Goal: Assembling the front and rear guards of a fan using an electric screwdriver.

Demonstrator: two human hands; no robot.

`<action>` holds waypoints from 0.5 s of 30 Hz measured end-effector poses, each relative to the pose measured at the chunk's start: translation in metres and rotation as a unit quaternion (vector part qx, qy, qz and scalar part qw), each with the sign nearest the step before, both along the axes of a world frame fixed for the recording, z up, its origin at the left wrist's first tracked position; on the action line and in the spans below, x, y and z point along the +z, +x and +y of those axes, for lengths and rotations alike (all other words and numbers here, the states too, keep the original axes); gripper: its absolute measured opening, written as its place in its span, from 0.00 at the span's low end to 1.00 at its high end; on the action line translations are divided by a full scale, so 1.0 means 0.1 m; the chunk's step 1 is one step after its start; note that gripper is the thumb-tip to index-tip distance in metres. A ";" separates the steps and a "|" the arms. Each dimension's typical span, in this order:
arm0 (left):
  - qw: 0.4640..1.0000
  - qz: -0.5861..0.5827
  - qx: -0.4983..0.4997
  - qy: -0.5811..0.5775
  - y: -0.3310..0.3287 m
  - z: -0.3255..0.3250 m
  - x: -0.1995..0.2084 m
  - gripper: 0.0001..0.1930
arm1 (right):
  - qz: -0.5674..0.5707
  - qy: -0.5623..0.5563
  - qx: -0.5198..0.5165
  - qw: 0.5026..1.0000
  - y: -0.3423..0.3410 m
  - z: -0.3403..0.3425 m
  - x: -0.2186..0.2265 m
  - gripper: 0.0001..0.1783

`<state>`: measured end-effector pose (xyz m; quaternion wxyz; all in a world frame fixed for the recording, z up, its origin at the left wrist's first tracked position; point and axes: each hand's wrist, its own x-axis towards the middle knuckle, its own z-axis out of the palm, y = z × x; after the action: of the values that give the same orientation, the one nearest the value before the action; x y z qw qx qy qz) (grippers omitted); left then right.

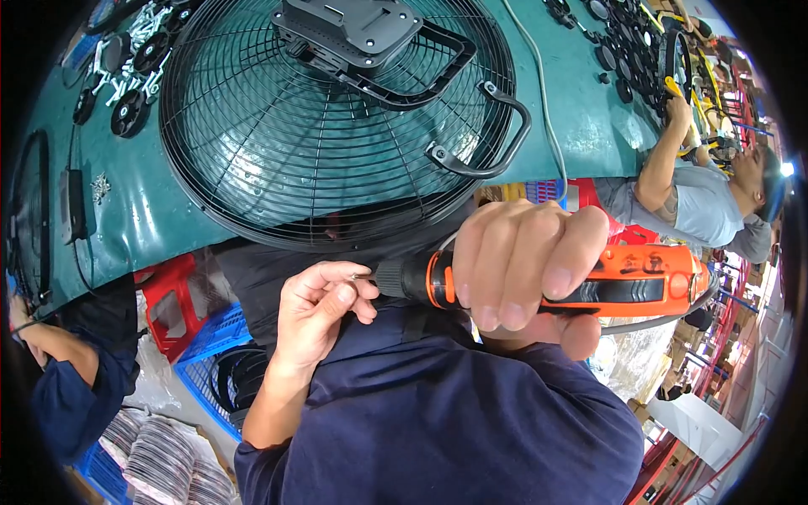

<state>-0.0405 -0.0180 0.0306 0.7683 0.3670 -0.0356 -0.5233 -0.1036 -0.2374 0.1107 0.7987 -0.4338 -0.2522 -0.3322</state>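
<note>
My right hand (530, 269) is wrapped round an orange and black electric screwdriver (648, 278), held level in front of my body. Its black nose (391, 278) points to the left. At the tip, the thumb and fingers of my left hand (324, 307) are closed in a pinch. Something small and metallic shows between them, too small to name. Beyond both hands, a black round fan guard (337, 181) lies on the green table, untouched. A black bracket with a motor housing (349, 34) sits on it, and a curved black handle (497, 135) is at its right side.
On the green table (139, 240) are black knobs and bolts (130, 63), a small pile of screws (101, 187) and a cable (547, 109). Red and blue crates (206, 345) stand below the table edge. Co-workers are at the right (707, 194) and left (67, 379).
</note>
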 end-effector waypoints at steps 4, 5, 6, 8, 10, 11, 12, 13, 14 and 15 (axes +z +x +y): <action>0.998 0.060 -0.023 -0.003 -0.03 -0.04 -0.04 0.11 | 0.012 -0.006 0.031 0.999 0.01 -0.03 0.05 0.25; 0.998 0.058 -0.018 0.028 -0.03 -0.08 -0.01 0.12 | 0.022 -0.068 0.024 0.997 0.01 -0.05 0.08 0.24; 0.998 0.059 -0.015 0.026 -0.03 -0.11 -0.04 0.12 | 0.032 -0.131 0.015 0.991 0.01 -0.08 0.10 0.23; 0.995 0.062 -0.044 0.066 -0.02 -0.14 -0.11 0.13 | 0.035 -0.142 0.019 0.989 0.00 -0.09 0.13 0.24; 0.994 0.060 -0.039 0.087 -0.03 -0.19 -0.09 0.15 | 0.056 -0.173 0.016 0.983 0.01 -0.09 0.17 0.24; 0.993 0.067 -0.046 0.090 -0.03 -0.20 -0.10 0.16 | 0.057 -0.174 0.019 0.983 0.02 -0.10 0.17 0.24; 0.991 0.075 -0.054 0.092 -0.03 -0.21 -0.11 0.16 | 0.065 -0.179 0.019 0.981 0.03 -0.11 0.18 0.24; 0.992 0.077 -0.053 0.090 -0.04 -0.21 -0.12 0.16 | 0.073 -0.185 0.020 0.980 0.04 -0.12 0.19 0.24; 0.992 0.075 -0.050 0.093 -0.04 -0.21 -0.14 0.17 | 0.075 -0.186 0.022 0.979 0.05 -0.12 0.19 0.24; 0.992 0.073 -0.046 0.097 -0.05 -0.20 -0.15 0.18 | 0.082 -0.178 0.021 0.980 0.07 -0.10 0.18 0.24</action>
<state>-0.0452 -0.0382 0.0159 0.7048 0.3989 0.0546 -0.5841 -0.0969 -0.2479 0.1283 0.7337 -0.5890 -0.2501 -0.2285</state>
